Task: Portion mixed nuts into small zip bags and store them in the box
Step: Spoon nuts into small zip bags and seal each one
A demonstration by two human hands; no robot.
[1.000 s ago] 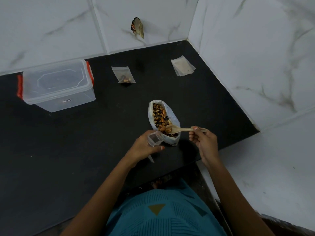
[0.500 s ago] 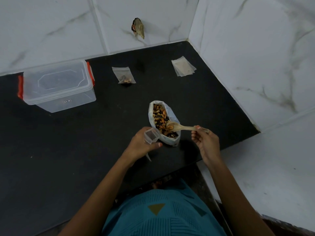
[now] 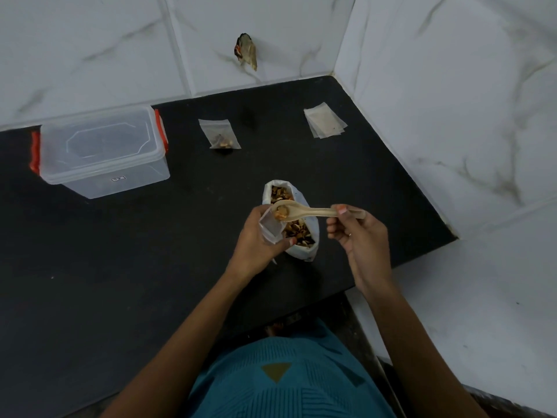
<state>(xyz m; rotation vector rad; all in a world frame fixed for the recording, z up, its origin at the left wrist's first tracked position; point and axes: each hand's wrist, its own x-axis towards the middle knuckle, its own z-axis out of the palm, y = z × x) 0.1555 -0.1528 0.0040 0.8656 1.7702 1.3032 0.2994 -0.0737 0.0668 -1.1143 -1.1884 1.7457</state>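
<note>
Item, our left hand point(image 3: 256, 239): fingers curled round a small zip bag point(image 3: 271, 226), its mouth propped open just beside the nut sack point(image 3: 304, 236), presumably so spills drop back in. Our right hand point(image 3: 355, 233): pinches the spoon point(image 3: 304, 210) by its handle, loaded bowl at that mouth. Box point(image 3: 102, 149): lidded, far left.

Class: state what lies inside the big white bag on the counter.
The white bag holds mixed nuts. The spoon and small zip bag cover part; deeper layers are hidden.

Clear plastic box point(image 3: 102, 152), matt black counter point(image 3: 120, 267), glossy marble-look tiles point(image 3: 452, 86)
</note>
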